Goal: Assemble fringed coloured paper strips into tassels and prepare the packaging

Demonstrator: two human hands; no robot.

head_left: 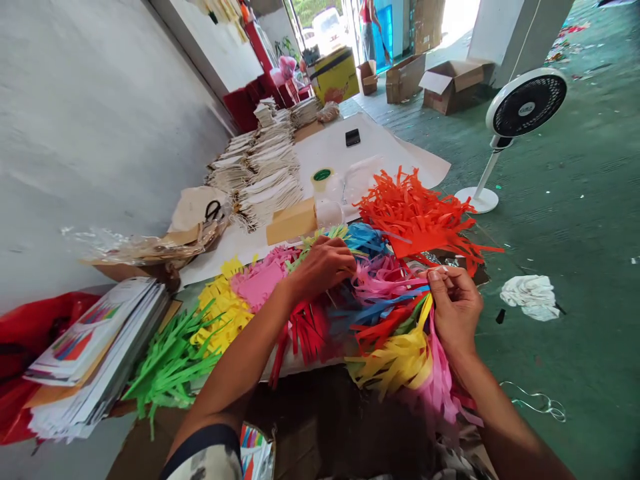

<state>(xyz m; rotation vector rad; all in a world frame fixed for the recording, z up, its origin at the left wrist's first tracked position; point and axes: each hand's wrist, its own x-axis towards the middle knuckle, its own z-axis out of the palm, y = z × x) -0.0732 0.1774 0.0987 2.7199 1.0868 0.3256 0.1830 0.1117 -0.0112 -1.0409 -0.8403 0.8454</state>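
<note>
My left hand [320,268] closes on a heap of fringed paper strips in many colours, near a blue fringe [365,239]. My right hand [454,308] pinches thin pink and blue strips [395,283] between finger and thumb. Below it hangs a yellow fringe [395,363] with pink strips [440,380] beside it. A large orange-red fringe [415,217] lies beyond both hands. To the left are a yellow and pink pile [240,293] and a green fringe [170,360].
Beyond the paper lie a roll of tape [323,177], black-handled scissors [213,211] and stacks of bundled white paper [265,170]. Printed booklets [95,347] are piled at left. On the green floor at right stand a white fan [525,107] and cardboard boxes [453,87].
</note>
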